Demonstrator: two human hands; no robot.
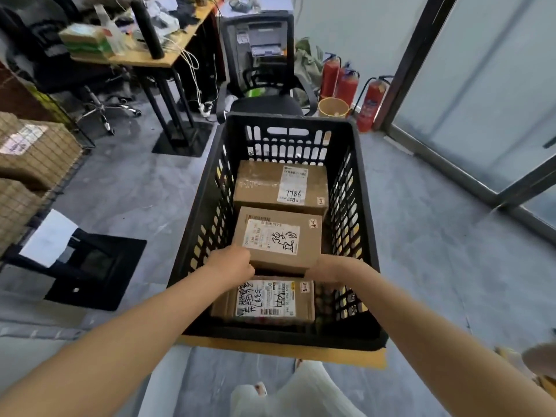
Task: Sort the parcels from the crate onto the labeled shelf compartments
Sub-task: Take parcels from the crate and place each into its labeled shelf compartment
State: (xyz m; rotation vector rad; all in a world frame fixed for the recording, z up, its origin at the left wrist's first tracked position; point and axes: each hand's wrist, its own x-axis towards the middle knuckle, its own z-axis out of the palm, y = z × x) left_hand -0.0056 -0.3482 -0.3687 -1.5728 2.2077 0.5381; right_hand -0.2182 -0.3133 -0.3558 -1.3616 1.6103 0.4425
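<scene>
Hands on the middle parcel, inside the crate.
Your left hand (232, 263) and right hand (328, 272) each grip a near corner of the middle parcel (279, 239), fingers curled round its near edge. It lies in the black crate (288, 117), between the far parcel (264, 188) and the near parcel (266, 299), overlapping the latter's far edge. The crate stands on the grey floor (436, 236). A black chair (266, 105) stands just beyond its far wall, and red fire extinguishers (346, 82) stand further right.
</scene>
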